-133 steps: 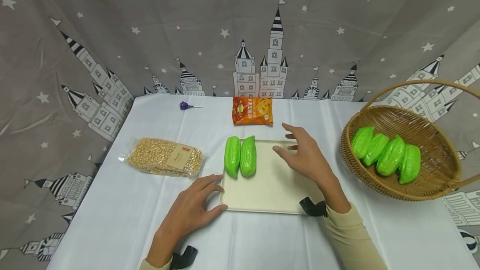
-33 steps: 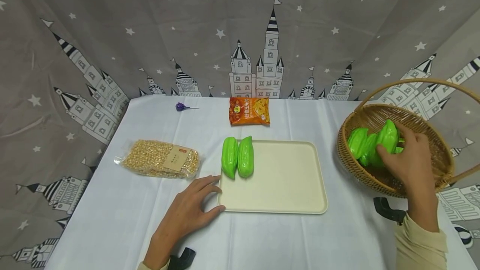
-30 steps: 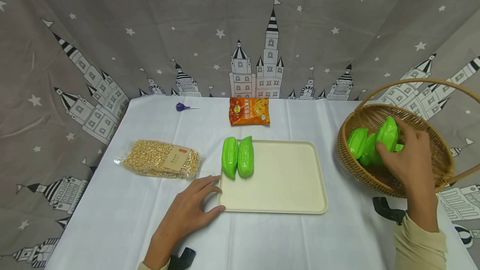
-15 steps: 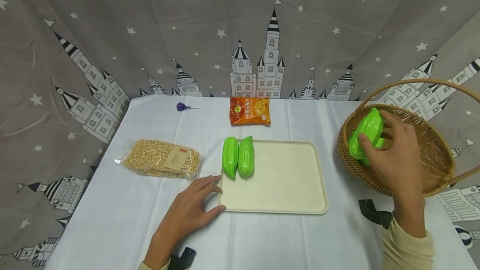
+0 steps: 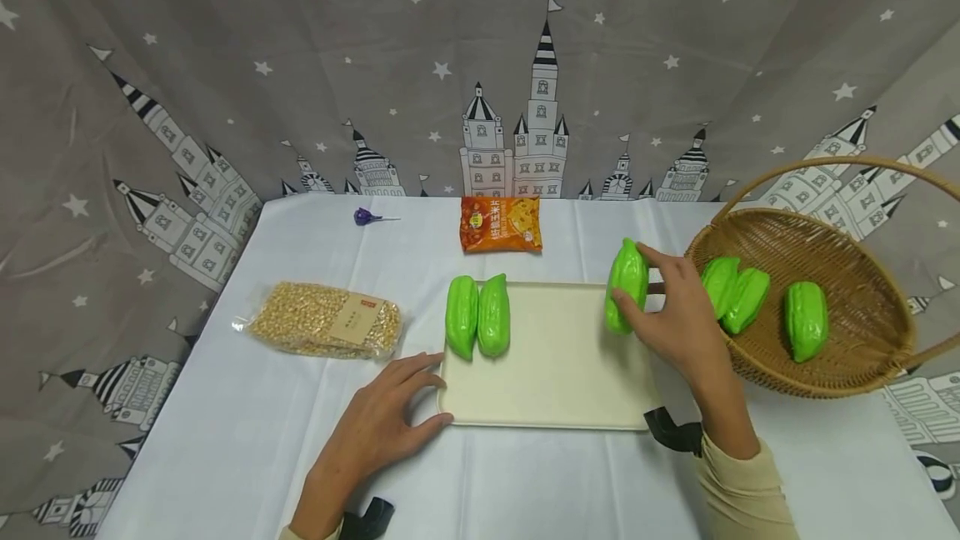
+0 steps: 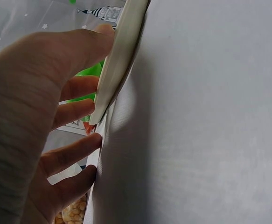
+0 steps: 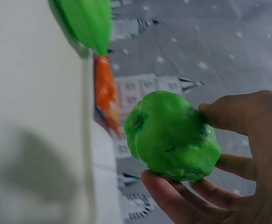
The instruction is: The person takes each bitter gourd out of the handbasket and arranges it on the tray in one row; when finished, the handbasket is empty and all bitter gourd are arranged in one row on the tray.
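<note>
My right hand [image 5: 678, 319] holds a glossy green ridged fruit [image 5: 627, 286] between thumb and fingers, above the right back part of a cream rectangular tray [image 5: 551, 386]. In the right wrist view the held fruit [image 7: 170, 137] shows its lobed end with a small stub. Two like fruits, a left one [image 5: 461, 317] and a right one [image 5: 493, 315], lie side by side at the tray's left back. My left hand [image 5: 378, 411] touches the tray's left front corner with loosely spread fingers. In the left wrist view its thumb and fingertips meet the tray rim [image 6: 119, 60].
A wicker basket [image 5: 862, 273] with a tall handle stands at the right with three green fruits, one of them [image 5: 806, 321] apart. A bag of corn kernels [image 5: 324, 319] lies left of the tray. Behind are an orange snack packet [image 5: 500, 224] and a purple lollipop [image 5: 365, 216].
My right hand went from over the tray to the basket, took a green fruit there, lifted it and carried it left over the tray. The left hand stayed at the tray corner.
</note>
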Tool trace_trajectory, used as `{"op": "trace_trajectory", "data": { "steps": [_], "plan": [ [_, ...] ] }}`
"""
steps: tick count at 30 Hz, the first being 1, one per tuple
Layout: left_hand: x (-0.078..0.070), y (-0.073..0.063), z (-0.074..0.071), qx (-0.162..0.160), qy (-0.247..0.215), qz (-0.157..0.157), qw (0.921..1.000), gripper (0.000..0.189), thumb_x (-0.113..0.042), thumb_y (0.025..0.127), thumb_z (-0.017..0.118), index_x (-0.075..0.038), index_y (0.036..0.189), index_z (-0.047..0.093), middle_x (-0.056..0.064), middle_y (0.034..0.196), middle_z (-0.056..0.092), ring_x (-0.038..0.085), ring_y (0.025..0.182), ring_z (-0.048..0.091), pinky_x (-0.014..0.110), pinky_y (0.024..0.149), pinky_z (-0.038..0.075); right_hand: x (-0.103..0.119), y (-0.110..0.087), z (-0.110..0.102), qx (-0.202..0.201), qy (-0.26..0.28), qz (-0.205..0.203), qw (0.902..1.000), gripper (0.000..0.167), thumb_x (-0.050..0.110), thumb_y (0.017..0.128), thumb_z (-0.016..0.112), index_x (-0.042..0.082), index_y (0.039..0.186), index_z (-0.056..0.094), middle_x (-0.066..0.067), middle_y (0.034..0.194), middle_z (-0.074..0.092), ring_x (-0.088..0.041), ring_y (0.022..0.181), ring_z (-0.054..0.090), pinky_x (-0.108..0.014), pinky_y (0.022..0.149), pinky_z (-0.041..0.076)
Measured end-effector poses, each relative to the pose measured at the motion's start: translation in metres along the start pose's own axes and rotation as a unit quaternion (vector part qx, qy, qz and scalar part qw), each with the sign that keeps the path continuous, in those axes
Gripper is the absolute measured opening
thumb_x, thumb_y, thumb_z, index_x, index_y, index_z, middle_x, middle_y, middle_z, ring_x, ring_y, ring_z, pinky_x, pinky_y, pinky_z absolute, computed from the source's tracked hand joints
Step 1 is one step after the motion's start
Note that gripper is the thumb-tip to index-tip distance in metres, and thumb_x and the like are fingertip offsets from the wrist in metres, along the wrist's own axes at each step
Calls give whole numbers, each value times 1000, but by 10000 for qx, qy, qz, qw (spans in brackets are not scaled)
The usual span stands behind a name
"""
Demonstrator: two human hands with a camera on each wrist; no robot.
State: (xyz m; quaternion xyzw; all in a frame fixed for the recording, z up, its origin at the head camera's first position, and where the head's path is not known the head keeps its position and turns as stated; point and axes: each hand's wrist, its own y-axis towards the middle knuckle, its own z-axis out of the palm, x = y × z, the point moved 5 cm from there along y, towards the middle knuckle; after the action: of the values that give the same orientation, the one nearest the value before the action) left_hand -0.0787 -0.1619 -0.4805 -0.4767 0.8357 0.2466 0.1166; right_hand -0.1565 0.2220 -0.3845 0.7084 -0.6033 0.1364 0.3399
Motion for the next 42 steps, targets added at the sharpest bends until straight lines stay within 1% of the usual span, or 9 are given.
{"op": "trace_trajectory", "data": {
  "steps": [2,9,13,16,19,23,29,36,42],
  "plan": [
    [0,0,0,8,0,0,10000,43,-42,80,95,-20,111,75,-1,147,66,23,136,62,43,103,59,4,-1,16,283,52,53,9996,72,22,94,83,2,155,53,-30,132,57,-46,101,73,-57,78,61],
    [1,-1,0,11,32,-11,10000,43,-43,80,95,-20,111,75,-1,146,67,23,136,62,43,103,59,10,0,63,1158,660,346,9905,73,25,95,83,9,159,50,-23,138,56,-39,109,73,-55,90,60],
    [1,-1,0,27,12,-30,10000,43,-42,80,95,-20,111,75,-1,146,67,23,136,62,43,104,59,15,1,83,1346,914,337,9861,73,25,94,83,9,158,51,-21,137,58,-36,108,73,-54,91,61],
    [1,-1,0,38,-21,-19,10000,42,-42,80,95,-20,111,75,-1,147,66,23,137,62,43,104,59,18,1,95,1416,867,301,9857,72,25,94,83,9,157,53,-20,136,59,-35,109,73,-51,88,61],
    [1,-2,1,26,-28,3,10000,42,-42,80,95,-21,111,75,-1,147,66,23,137,62,43,104,59,22,0,107,1557,748,268,9846,72,26,94,82,8,157,53,-20,134,60,-34,112,71,-50,90,61],
    [1,-2,1,7,-45,27,10000,42,-42,80,95,-21,111,75,-1,147,66,23,137,62,43,104,58,28,0,119,1699,613,209,9833,71,26,94,81,5,156,53,-19,135,63,-34,115,68,-52,96,58],
    [1,-2,1,-9,-72,44,10000,42,-42,81,95,-20,111,75,-1,147,66,23,137,62,43,104,58,31,2,130,1826,635,238,9808,68,27,98,79,4,156,52,-19,144,64,-35,118,67,-54,102,57],
    [1,-2,1,-2,-80,41,10000,43,-41,80,95,-21,112,74,-1,148,66,23,137,62,43,105,58,34,3,137,1957,742,321,9773,68,27,101,77,2,158,49,-21,147,63,-35,119,68,-52,102,58],
    [0,-1,-1,4,-35,69,10000,42,-41,81,95,-21,111,74,0,147,66,24,136,62,43,104,59,33,3,137,2018,663,368,9765,72,31,103,75,5,162,44,-19,148,62,-35,120,68,-53,100,58]
  ]
}}
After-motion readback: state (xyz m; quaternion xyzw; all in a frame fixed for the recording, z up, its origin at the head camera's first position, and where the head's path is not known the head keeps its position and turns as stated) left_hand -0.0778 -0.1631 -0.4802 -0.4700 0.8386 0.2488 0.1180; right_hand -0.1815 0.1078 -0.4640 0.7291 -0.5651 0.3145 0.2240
